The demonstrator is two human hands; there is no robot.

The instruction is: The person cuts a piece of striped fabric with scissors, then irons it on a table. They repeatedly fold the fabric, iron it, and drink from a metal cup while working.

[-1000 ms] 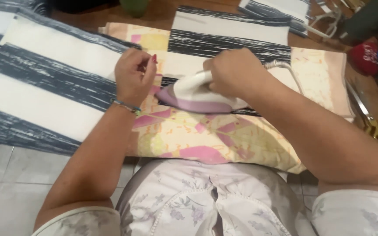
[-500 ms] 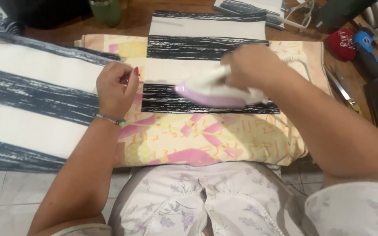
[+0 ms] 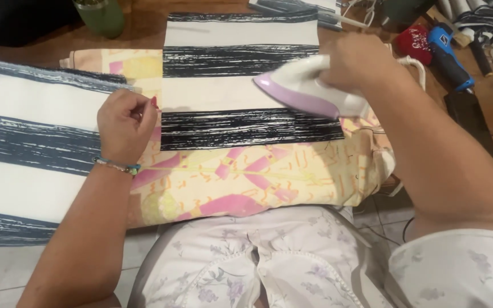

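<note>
Gripping the iron (image 3: 309, 91), right hand (image 3: 360, 60) clenches its handle at the striped strip's (image 3: 241, 80) right edge. Left hand (image 3: 125, 124) pinches the strip's left edge on the patterned pad (image 3: 246, 177). Open fabric lies between them. Soleplate contact and clutter top right are unclear.

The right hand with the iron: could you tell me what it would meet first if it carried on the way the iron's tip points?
The right hand aims the iron leftward across the striped fabric; first in line is probably the left hand pinning the edge.
</note>
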